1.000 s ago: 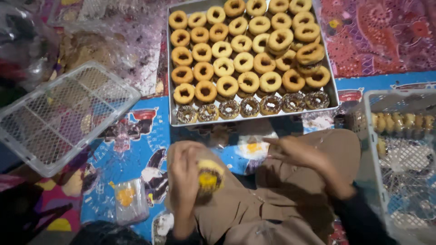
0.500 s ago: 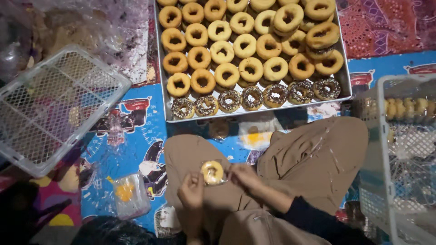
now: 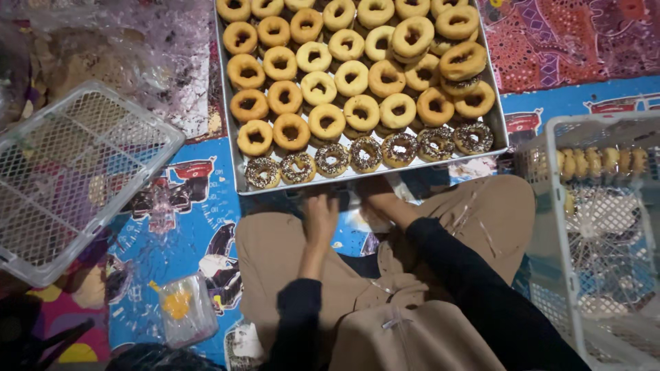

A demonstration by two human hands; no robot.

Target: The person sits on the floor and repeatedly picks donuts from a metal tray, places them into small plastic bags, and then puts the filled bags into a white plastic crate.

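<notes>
Blue cartoon-printed floor mat [image 3: 179, 227] lies under everything, with a red patterned cloth [image 3: 570, 41] at the top right. One metal tray [image 3: 237, 175] holds ring doughnuts in rows: seven chocolate-sprinkled ones [image 3: 366, 152] along the near edge, and roughly thirty plain golden ones [image 3: 326, 120] behind, some stacked at the right and some cut off at the top. Two white plastic mesh baskets flank it, the left basket [image 3: 69, 178] tipped, the right basket [image 3: 591, 227] holding a blurred row of doughnuts. A small clear bag [image 3: 182, 309] lies near the left knee. Left hand [image 3: 320, 216] and right hand [image 3: 378, 199] rest just below the tray's near edge, fingers curled downward; whether they pinch anything cannot be told.
</notes>
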